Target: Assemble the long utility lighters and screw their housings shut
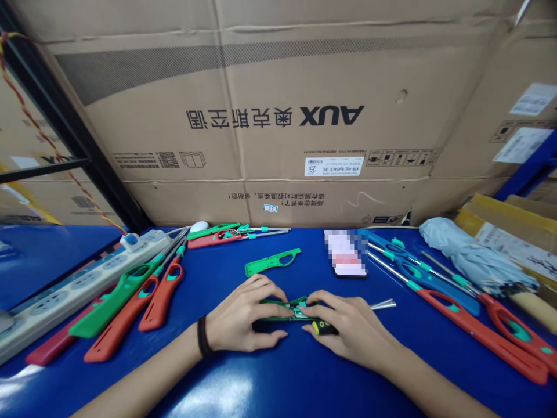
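Note:
Both hands are at the middle of the blue table. My left hand (246, 313) presses down on an opened green utility lighter (278, 310) lying flat, its thin metal nozzle (383, 304) reaching out to the right past my other hand. My right hand (348, 328) grips a small screwdriver with a black and yellow handle (324, 328), and its tip is hidden under my fingers at the lighter. A loose green lighter shell half (272, 261) lies just beyond my hands.
Red and green utility lighters (130, 307) lie at the left beside a white power strip (78, 278), with more at the back and right. A phone (348, 255), a folded pale umbrella (474, 261) and a large cardboard box (270, 116) stand beyond.

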`<state>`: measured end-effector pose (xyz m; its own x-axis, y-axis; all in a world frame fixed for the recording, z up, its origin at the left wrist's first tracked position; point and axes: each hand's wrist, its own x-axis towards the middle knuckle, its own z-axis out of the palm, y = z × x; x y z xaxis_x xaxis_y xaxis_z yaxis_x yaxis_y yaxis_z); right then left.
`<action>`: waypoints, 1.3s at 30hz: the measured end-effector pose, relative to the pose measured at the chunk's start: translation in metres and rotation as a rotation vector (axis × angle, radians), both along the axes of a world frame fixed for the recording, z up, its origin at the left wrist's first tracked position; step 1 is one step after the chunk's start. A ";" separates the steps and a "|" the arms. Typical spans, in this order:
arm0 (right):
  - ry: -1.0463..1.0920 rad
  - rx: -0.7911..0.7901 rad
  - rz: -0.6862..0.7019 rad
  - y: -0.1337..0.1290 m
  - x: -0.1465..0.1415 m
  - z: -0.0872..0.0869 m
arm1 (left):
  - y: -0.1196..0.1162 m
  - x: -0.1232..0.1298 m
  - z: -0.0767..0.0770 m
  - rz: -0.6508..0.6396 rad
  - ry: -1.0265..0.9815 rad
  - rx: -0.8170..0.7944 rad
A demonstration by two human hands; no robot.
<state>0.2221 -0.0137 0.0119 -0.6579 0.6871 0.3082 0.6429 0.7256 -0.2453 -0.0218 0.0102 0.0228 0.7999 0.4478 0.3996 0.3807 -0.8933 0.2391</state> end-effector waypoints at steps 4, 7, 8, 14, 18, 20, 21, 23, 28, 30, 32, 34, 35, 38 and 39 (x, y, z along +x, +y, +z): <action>0.006 -0.007 0.005 0.001 -0.001 -0.002 | 0.001 -0.001 0.001 -0.011 -0.003 0.052; 0.006 -0.012 0.007 0.002 -0.002 -0.003 | 0.000 0.000 0.003 -0.004 0.013 0.107; 0.005 -0.013 0.009 0.002 -0.002 -0.003 | -0.001 0.001 0.004 -0.004 0.016 0.121; -0.018 -0.058 0.004 0.002 -0.002 -0.004 | -0.003 0.008 0.002 -0.019 0.009 0.216; -0.041 -0.069 -0.003 0.003 -0.003 -0.004 | -0.005 0.007 -0.004 -0.013 -0.049 0.237; -0.057 -0.073 -0.008 0.003 -0.003 -0.003 | -0.005 0.007 -0.005 0.013 -0.074 0.194; -0.065 -0.074 -0.007 0.003 -0.003 -0.003 | -0.005 0.008 -0.005 0.026 -0.076 0.166; -0.080 -0.078 -0.003 0.002 -0.003 -0.001 | -0.005 0.010 -0.005 0.047 -0.067 0.112; -0.130 -0.072 -0.001 0.003 -0.003 0.002 | -0.007 0.015 -0.007 0.102 -0.080 -0.032; -0.143 -0.067 0.003 0.003 -0.002 0.003 | -0.008 0.016 -0.009 0.126 -0.109 -0.094; -0.156 -0.063 0.007 0.003 -0.002 0.003 | -0.008 0.016 -0.010 0.153 -0.137 -0.148; -0.165 -0.057 0.006 0.003 -0.002 0.004 | -0.009 0.018 -0.010 0.181 -0.157 -0.187; -0.167 -0.055 0.006 0.003 -0.003 0.004 | -0.009 0.019 -0.010 0.192 -0.164 -0.197; -0.174 -0.062 0.004 0.003 -0.003 0.006 | -0.009 0.021 -0.010 0.200 -0.168 -0.205; -0.175 -0.066 0.004 0.004 -0.003 0.006 | -0.009 0.021 -0.009 0.200 -0.167 -0.198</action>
